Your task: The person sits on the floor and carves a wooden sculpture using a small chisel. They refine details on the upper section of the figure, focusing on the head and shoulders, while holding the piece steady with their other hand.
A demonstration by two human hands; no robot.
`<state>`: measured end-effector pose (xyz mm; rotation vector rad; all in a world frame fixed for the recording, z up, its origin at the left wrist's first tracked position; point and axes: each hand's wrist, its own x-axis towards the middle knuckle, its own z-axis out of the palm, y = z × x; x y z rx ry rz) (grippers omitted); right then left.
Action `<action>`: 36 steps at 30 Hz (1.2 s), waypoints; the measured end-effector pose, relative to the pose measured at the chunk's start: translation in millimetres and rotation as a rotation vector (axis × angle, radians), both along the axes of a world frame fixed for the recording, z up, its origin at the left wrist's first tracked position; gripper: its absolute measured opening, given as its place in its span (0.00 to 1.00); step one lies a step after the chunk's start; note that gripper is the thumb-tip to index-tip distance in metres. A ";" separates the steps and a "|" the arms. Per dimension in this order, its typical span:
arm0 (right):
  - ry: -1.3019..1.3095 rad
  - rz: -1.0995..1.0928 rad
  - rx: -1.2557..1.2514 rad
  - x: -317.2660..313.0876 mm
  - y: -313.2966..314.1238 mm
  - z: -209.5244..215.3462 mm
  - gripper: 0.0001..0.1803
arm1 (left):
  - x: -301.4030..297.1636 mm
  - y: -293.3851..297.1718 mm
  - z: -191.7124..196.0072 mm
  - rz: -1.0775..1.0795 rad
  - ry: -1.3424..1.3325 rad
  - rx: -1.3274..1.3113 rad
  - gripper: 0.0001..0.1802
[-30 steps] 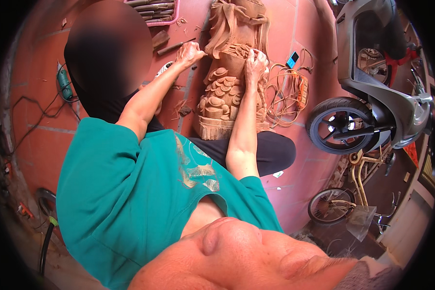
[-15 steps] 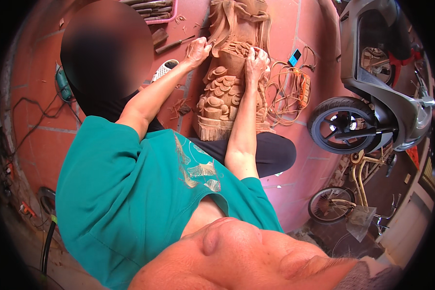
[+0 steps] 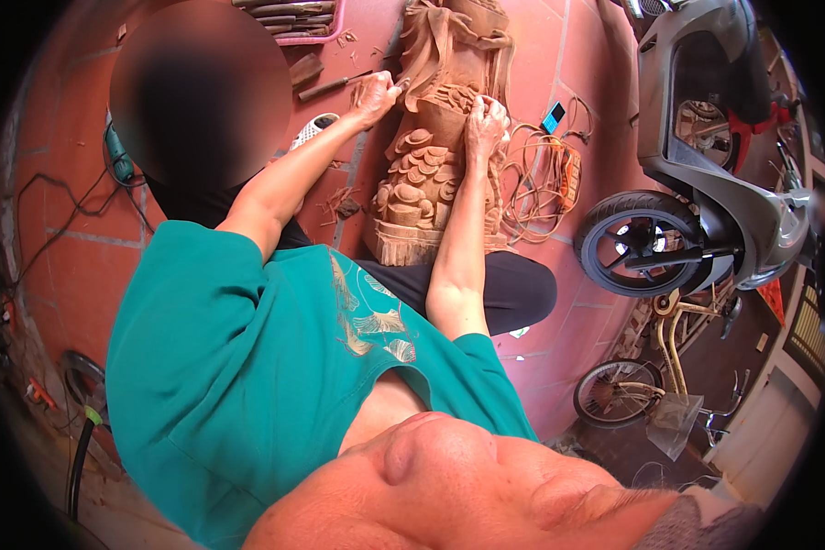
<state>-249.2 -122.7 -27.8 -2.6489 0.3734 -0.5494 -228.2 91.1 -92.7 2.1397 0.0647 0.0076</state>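
A carved wooden statue [image 3: 419, 183] lies on the floor in front of me, with rounded, layered shapes at its near end and drapery folds farther off. My left hand [image 3: 374, 101] is closed at the statue's left side, beside the folds. On the right, my right hand [image 3: 486, 126] is closed too, its fingertips bent down at the carved band across the middle. Whatever the fingers of either hand hold, if anything, is hidden. A chisel [image 3: 335, 86] with a wooden handle lies on the floor just left of my left hand.
A pink tray [image 3: 339, 23] of wooden-handled tools stands at the far left, near a blurred dark round shape [image 3: 202, 101]. Right of the statue lie an orange corded object [image 3: 568, 174] and a phone [image 3: 553, 117]. A motorbike [image 3: 706, 174] and a bicycle [image 3: 619, 392] stand farther right.
The whole view has shifted slightly. Both hands stay closed at nearly the same places on the statue, the right wrist tilted a little differently.
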 end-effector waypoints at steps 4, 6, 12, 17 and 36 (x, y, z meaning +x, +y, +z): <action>-0.032 -0.011 -0.017 3.6 3.6 1.0 0.16 | -8.1 -1.8 -15.6 -0.118 -0.099 0.072 0.12; 0.005 -0.019 0.040 -2.1 0.5 -3.0 0.14 | -15.0 0.6 -13.0 -0.203 -0.050 0.146 0.11; -0.003 -0.005 0.054 1.6 -5.7 -9.7 0.14 | -9.1 18.7 -10.6 -0.205 0.204 0.132 0.14; 0.006 0.022 0.065 5.2 -7.4 -6.7 0.13 | -6.5 19.5 -9.9 -0.029 0.192 -0.063 0.19; 0.024 0.108 0.035 -1.7 -14.7 -7.8 0.16 | -13.0 -2.3 -10.3 -0.060 0.182 -0.097 0.12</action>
